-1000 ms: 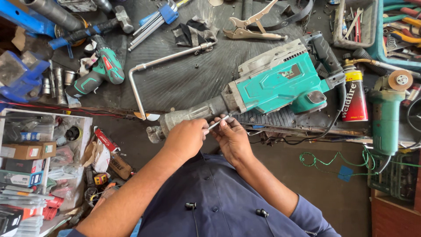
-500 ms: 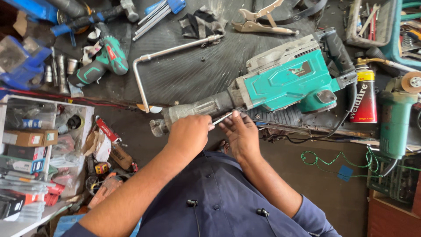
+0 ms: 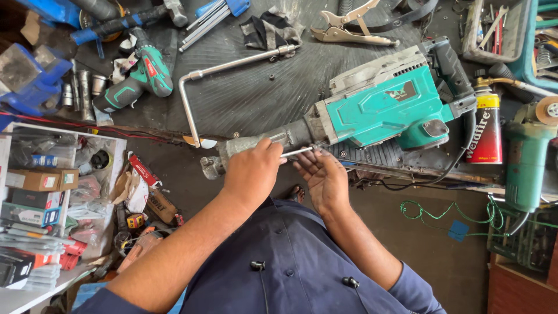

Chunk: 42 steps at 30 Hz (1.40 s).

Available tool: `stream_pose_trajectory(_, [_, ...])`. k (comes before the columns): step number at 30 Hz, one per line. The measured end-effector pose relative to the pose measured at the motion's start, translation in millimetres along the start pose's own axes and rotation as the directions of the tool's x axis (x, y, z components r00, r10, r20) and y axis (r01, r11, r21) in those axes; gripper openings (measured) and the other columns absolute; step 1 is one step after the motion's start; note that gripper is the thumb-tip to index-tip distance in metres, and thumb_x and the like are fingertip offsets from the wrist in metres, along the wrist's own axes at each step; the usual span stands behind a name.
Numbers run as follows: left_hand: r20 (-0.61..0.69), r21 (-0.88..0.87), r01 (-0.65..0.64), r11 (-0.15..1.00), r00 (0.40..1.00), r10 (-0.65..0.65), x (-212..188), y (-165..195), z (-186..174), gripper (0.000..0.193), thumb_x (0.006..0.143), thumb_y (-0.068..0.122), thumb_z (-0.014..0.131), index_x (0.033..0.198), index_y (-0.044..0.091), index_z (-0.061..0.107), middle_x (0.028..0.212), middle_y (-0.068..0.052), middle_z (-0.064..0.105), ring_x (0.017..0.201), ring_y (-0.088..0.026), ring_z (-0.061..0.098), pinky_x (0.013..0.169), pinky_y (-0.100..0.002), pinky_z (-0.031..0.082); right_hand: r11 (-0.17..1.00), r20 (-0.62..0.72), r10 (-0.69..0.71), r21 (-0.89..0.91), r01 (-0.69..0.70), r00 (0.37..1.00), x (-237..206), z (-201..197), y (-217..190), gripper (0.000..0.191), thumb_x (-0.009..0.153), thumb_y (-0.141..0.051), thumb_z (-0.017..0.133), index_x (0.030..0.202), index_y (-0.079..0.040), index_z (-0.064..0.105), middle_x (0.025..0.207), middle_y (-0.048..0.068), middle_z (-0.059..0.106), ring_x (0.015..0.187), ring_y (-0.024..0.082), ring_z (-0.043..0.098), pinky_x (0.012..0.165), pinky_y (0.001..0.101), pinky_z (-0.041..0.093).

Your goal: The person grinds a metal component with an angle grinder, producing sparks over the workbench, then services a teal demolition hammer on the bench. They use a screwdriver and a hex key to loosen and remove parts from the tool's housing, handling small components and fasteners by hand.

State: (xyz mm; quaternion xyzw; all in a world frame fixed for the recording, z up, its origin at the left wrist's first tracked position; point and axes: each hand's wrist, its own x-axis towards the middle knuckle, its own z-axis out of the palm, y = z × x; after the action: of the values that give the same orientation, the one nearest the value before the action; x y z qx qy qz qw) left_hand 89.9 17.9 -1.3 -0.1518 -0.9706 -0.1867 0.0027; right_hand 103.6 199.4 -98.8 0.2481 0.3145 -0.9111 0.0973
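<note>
A person in a dark blue work shirt bent over a teal demolition hammer (image 3: 383, 107) lying on its side across a ribbed black bench mat (image 3: 256, 99), its grey nose barrel (image 3: 261, 145) pointing out past the left hand. The left hand (image 3: 253, 171) was clenched over that barrel, and a thin metal rod (image 3: 297, 152) ran from its fingers toward the right hand (image 3: 326, 180), which lay half open, palm up, just beneath the rod's far end; whether its fingertips pinched the rod could not be told. Compared with a second before, both hands had stayed at the same joint between barrel and body, the right hand shifting only slightly under the rod, which suggested fine work at one spot of the tool was under way rather than finished. Beyond the hands lay a bent steel crank handle (image 3: 192, 104), locking pliers (image 3: 349, 29) and a small green cordless drill (image 3: 142, 78). A red and yellow spray can (image 3: 485, 128) stood well to the right, next to a green angle grinder (image 3: 526, 157). Far beyond the right hand, a grey tray (image 3: 474, 40) held assorted hand tools; to the left, an open white bin (image 3: 64, 131) held small cartons and packets.
</note>
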Motion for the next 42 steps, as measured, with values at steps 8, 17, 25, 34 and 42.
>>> stream_pose_trajectory(8, [0.231,0.002,0.11,0.994,0.967,-0.108,1.0,2.8,9.1,0.028,0.098,0.033,0.061,0.083,0.01,0.065,0.078,-0.012,0.072,0.075,-0.034,0.072,0.062,-0.049,0.054,0.996,0.078,0.089,0.021,-0.091,0.993,-0.2,2.6,4.5,0.03,0.102,-0.019,0.061,0.126,-0.001,0.06,0.122,0.013,0.07,0.114,0.027,0.068,0.101,0.0445,0.054])
stream_pose_trajectory(17, [0.206,-0.145,0.153,0.978,0.971,-0.121,2.5,1.2,11.5,0.033,0.097,0.031,0.066,0.103,0.002,0.052,0.078,-0.017,0.07,0.075,-0.039,0.07,0.064,-0.051,0.054,0.983,0.111,0.182,0.001,-0.183,0.977,3.0,8.9,5.4,0.019,0.097,-0.009,0.066,0.115,-0.008,0.063,0.118,0.005,0.072,0.102,0.018,0.068,0.095,0.0414,0.055])
stream_pose_trajectory(25, [0.085,-0.003,0.107,0.994,0.991,-0.106,-6.3,8.2,2.0,0.021,0.089,0.026,0.07,0.089,0.007,0.061,0.088,-0.011,0.065,0.074,-0.036,0.07,0.061,-0.048,0.055,0.994,0.044,0.086,-0.069,-0.082,0.995,7.1,12.3,16.0,0.015,0.098,-0.016,0.073,0.1,-0.009,0.059,0.093,0.004,0.066,0.087,0.017,0.065,0.082,0.043,0.058])
stream_pose_trajectory(34, [0.105,-0.112,0.06,0.992,0.993,-0.048,-1.9,-3.6,-0.4,0.014,0.096,0.019,0.062,0.09,0.007,0.065,0.082,-0.012,0.071,0.078,-0.035,0.071,0.064,-0.049,0.053,0.953,-0.13,-0.067,-0.301,0.026,0.989,5.1,12.0,-5.6,0.027,0.098,-0.029,0.065,0.105,-0.003,0.07,0.09,0.007,0.072,0.083,0.018,0.07,0.07,0.0368,0.06])
stream_pose_trajectory(42, [0.503,-0.002,0.248,0.969,0.838,-0.214,5.0,-50.7,-79.4,0.047,0.076,0.052,0.078,0.09,0.007,0.072,0.083,-0.017,0.073,0.084,-0.038,0.071,0.075,-0.05,0.056,0.908,-0.115,-0.042,-0.419,-0.01,0.992,-18.0,40.4,6.3,0.021,0.096,-0.023,0.068,0.097,-0.002,0.072,0.082,0.009,0.071,0.071,0.016,0.068,0.062,0.0302,0.056])
